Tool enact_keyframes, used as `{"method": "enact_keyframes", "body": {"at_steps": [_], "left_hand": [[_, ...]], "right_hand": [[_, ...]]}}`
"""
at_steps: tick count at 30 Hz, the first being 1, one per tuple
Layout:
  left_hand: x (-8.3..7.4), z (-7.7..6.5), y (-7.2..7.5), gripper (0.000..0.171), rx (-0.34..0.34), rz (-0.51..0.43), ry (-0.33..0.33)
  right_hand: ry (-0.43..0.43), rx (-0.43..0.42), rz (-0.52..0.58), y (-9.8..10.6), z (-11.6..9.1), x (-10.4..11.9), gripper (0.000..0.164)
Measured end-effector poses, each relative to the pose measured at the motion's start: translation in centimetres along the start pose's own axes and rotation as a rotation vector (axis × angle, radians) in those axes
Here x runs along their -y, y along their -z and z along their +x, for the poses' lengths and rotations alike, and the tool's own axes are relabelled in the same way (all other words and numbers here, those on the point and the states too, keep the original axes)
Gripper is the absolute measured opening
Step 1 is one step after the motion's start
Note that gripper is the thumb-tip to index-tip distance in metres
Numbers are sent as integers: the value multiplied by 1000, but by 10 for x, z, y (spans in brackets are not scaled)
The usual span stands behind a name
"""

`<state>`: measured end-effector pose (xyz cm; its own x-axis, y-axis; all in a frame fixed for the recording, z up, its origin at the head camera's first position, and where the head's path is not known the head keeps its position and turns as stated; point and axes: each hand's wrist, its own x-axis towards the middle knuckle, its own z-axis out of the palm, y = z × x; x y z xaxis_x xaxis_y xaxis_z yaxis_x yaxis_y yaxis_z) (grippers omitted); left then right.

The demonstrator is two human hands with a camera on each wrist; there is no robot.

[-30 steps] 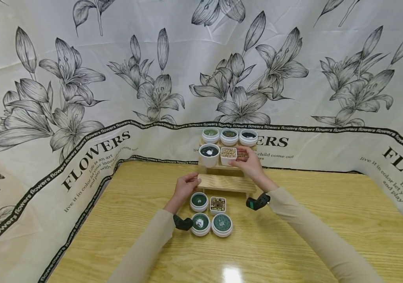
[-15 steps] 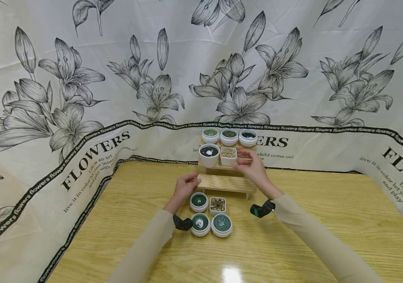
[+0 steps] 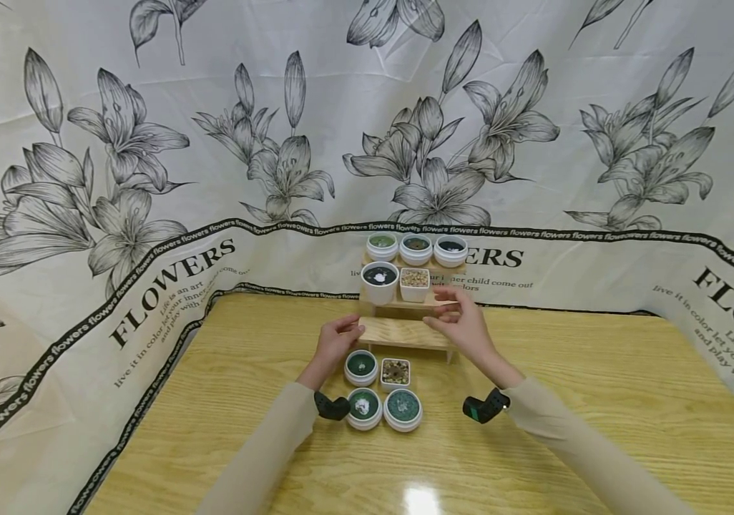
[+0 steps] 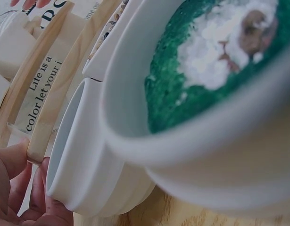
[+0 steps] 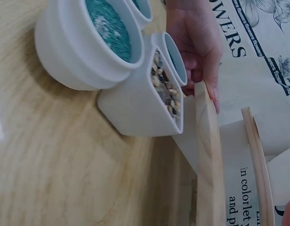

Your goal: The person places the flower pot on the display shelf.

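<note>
Pinched between thumb and fingers of the left hand (image 3: pixel 336 343) is the left end of the lowest step of a wooden stand (image 3: pixel 405 333). From the head, the right hand (image 3: pixel 468 330) has its fingers spread apart, holding nothing, at the right end of that step; whether it touches the wood I cannot tell. Just left and far of it, a square gravel pot (image 3: pixel 415 285) sits on the middle step, right of a white cup (image 3: pixel 380 285). On the far top step stand a green pot (image 3: pixel 382 247), a brownish pot (image 3: pixel 416 249) and a dark pot (image 3: pixel 451 252). Near the stand, on the table (image 3: pixel 534 458), a round green pot (image 3: pixel 361 368) is left of a square pebble pot (image 3: pixel 395 373); nearer are a white-patched pot (image 3: pixel 363 409) and, to its right, a speckled pot (image 3: pixel 403 410).

The left wrist view shows the pinch at the step's end, with the round green pot just beside the fingers and the white-patched pot nearest the camera.

From the right wrist, the left hand grips the step's left end; only a bit of the right hand shows, blurred.
</note>
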<state>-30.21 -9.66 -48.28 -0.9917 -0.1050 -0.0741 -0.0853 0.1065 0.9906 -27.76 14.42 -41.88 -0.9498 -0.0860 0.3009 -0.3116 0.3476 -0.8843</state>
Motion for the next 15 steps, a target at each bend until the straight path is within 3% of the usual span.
{"method": "enact_keyframes", "body": {"at_steps": [15], "left_hand": [[0, -1, -1, 33, -6, 3, -4]], "right_hand": [[35, 27, 21, -9, -34, -6, 49]]}}
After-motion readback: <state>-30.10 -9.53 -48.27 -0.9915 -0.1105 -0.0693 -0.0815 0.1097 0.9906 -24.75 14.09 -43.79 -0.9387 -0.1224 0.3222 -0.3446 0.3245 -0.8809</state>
